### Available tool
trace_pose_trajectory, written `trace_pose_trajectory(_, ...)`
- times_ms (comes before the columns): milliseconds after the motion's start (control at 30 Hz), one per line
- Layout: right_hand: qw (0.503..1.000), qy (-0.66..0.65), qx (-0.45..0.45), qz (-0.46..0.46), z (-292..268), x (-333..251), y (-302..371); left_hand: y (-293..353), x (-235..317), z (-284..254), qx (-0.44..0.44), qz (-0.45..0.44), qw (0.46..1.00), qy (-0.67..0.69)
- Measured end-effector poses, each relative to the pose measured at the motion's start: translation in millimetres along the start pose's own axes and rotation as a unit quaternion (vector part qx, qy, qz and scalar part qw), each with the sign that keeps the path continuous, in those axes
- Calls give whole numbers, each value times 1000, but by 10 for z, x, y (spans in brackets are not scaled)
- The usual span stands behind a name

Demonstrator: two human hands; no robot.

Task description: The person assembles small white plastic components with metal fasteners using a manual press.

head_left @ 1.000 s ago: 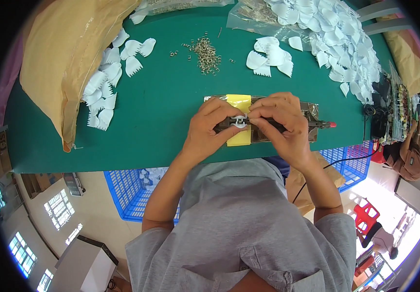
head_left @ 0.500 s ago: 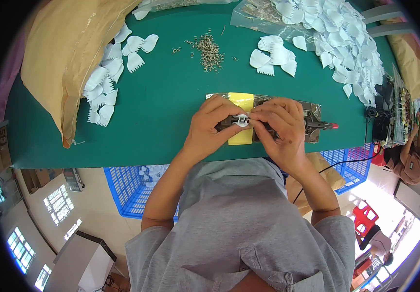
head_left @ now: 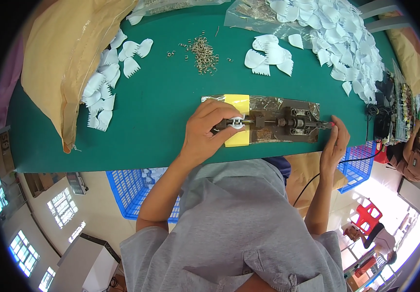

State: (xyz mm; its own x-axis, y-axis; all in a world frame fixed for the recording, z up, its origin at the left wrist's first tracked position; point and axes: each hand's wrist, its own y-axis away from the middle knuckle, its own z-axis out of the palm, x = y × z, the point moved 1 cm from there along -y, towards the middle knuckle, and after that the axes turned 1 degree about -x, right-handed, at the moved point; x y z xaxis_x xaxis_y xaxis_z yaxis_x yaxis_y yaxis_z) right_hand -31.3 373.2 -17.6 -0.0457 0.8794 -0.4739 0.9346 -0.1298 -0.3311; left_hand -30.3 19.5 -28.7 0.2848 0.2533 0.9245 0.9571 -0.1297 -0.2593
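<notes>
My left hand (head_left: 209, 127) pinches a white hair claw clip (head_left: 237, 122) between thumb and fingers. The clip sits at the left end of a dark metal push-clamp jig (head_left: 295, 121), over a yellow strip (head_left: 237, 141) on the jig's base. My right hand (head_left: 336, 142) is at the jig's right end, its fingers closed on the red-tipped lever (head_left: 332, 124). A heap of small metal springs (head_left: 204, 56) lies beyond the jig. Whether a spring is inside the clip is too small to tell.
Toothed white clip halves lie in a small group (head_left: 270, 54), a large pile (head_left: 348, 44) at far right and another pile (head_left: 104, 95) by a brown paper sack (head_left: 66, 63). Blue baskets (head_left: 122, 194) stand below the green table's (head_left: 161, 121) near edge. Other people are at right.
My right hand has left the clip and moved right to the lever's red tip, uncovering the jig. My left hand still holds the clip at the jig's left end.
</notes>
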Motion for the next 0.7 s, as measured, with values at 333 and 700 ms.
trace_pose_trajectory(333, 995, -78, -45, 49, -29, 189, -264, 12, 11, 32, 18, -55, 998, 23)
trace_pose_trajectory(700, 987, -121, -24, 99, -58, 274, -335, -29, -19, 21, 16, 0, 1000, -3)
